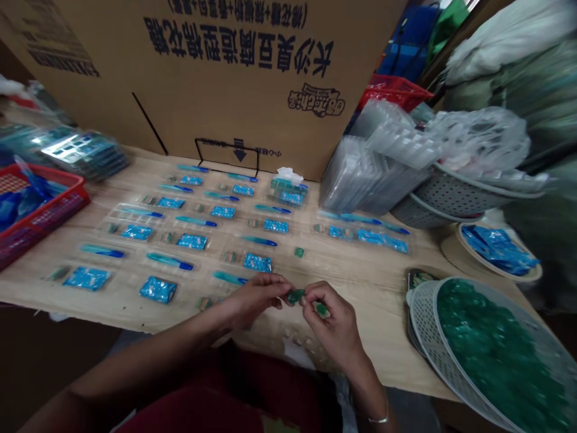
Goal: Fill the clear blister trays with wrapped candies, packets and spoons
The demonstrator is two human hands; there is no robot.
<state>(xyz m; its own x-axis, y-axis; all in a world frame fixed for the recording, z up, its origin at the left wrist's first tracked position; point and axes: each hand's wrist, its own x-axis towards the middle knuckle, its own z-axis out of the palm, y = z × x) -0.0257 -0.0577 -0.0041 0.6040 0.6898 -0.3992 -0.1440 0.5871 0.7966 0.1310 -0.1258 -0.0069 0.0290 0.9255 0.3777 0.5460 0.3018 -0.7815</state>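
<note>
My left hand (265,296) and my right hand (330,317) meet near the table's front edge. Between their fingertips they pinch a small green translucent piece (295,296). A second green piece (321,308) shows within the curl of my right fingers. On the table beyond lies a loose green piece (299,252). Left of my hands, clear plastic trays are laid out in rows, each with a blue pen (169,261), a blue patterned packet (157,289) and a small striped block (229,257). One tray (288,190) at the back holds several green pieces and white paper.
A large cardboard box (216,102) stands behind the trays. Stacked clear trays (356,174) and grey baskets (473,187) are at right. A basket (433,313) of green pieces and a bowl (455,252) of blue packets sit nearer. A red basket (67,201) with pens is left.
</note>
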